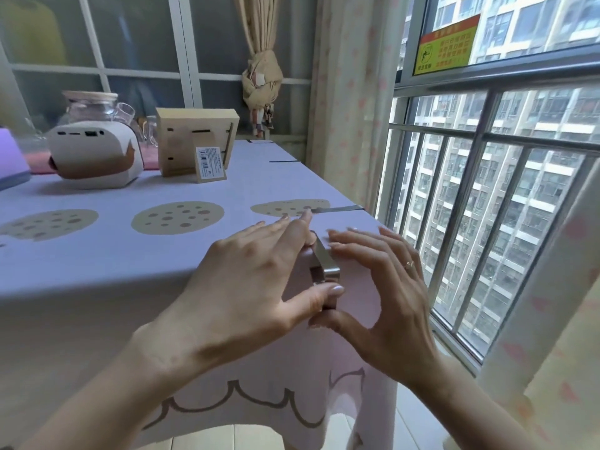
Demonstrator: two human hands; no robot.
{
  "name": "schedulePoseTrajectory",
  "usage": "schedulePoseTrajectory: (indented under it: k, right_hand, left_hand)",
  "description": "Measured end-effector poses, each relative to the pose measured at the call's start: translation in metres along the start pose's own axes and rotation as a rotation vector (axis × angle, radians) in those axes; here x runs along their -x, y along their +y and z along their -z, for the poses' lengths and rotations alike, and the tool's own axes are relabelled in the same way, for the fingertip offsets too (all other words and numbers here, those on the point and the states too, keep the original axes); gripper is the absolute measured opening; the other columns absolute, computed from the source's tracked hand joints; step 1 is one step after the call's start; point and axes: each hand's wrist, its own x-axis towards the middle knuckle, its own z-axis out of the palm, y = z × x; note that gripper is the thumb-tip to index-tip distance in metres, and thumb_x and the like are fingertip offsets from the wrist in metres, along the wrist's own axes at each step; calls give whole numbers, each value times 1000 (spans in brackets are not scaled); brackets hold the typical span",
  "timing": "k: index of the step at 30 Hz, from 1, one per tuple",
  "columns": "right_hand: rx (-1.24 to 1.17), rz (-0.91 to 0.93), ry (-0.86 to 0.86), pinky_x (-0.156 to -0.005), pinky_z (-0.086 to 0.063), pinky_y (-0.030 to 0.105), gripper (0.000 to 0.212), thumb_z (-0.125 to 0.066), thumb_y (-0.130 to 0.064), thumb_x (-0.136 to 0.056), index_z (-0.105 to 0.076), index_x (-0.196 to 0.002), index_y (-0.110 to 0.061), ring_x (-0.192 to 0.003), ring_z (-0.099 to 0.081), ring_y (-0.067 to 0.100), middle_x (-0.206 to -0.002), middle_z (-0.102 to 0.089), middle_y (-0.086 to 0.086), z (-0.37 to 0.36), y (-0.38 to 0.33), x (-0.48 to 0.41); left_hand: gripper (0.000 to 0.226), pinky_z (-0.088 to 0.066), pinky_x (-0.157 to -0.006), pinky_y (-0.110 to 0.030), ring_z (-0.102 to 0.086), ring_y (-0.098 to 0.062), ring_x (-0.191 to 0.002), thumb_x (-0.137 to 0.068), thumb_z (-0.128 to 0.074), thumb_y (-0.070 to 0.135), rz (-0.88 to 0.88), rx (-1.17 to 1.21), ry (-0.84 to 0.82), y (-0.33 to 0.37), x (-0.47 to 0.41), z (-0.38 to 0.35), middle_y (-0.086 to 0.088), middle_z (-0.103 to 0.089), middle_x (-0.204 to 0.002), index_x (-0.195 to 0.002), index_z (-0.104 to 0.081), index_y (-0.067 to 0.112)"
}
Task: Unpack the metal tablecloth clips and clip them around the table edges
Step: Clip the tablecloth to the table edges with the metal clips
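Observation:
A metal clip [325,266] sits over the near right corner of the table, on the lilac tablecloth [130,254]. My left hand [256,280] grips it, fingers on top and thumb pressed against its lower leg. My right hand [383,284] lies beside the clip, fingers spread flat on the cloth and thumb touching the clip's lower end. Three more clips are fixed along the right table edge: one [337,209] just beyond my fingers, a second [284,161] farther back, a third [261,141] near the far corner. A small cardboard packet with a barcode [210,164] stands on the table.
At the back of the table stand a wooden block [191,138], a white device [94,157], a glass jar [92,107] and a purple object [11,160]. A barred window [487,196] and curtains [350,108] run close along the table's right side.

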Motion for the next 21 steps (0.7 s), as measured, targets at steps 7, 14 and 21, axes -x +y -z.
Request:
schedulePoseTrajectory:
  k: [7, 14, 21]
  right_hand:
    - [8, -56, 54, -93, -39, 34, 63, -72, -58, -68, -48, -111, -18, -101, -61, 18, -111, -64, -7, -3, 1, -5]
    - [91, -75, 78, -90, -33, 25, 56, -69, -56, -70, -48, -106, -20, -95, -55, 14, -104, -66, -5, -11, 1, -8]
    - [168, -83, 76, -85, -29, 25, 50, -65, -54, -71, -49, -105, -20, -89, -50, 16, -100, -64, -3, -12, -2, -11]
  left_hand:
    - [57, -31, -57, -21, -67, -16, -77, -77, -36, 63, 60, -46, 54, 1, -2, -6, 11, -69, -91, -105, -56, 17]
    - [42, -24, -51, -18, -65, -16, -64, -75, -41, 55, 76, -75, 150, 3, -6, -10, 11, -67, -76, -91, -57, 20]
    - [35, -28, -49, -18, -62, -15, -59, -75, -41, 51, 88, -76, 177, 4, -7, -11, 11, -65, -71, -86, -56, 21]
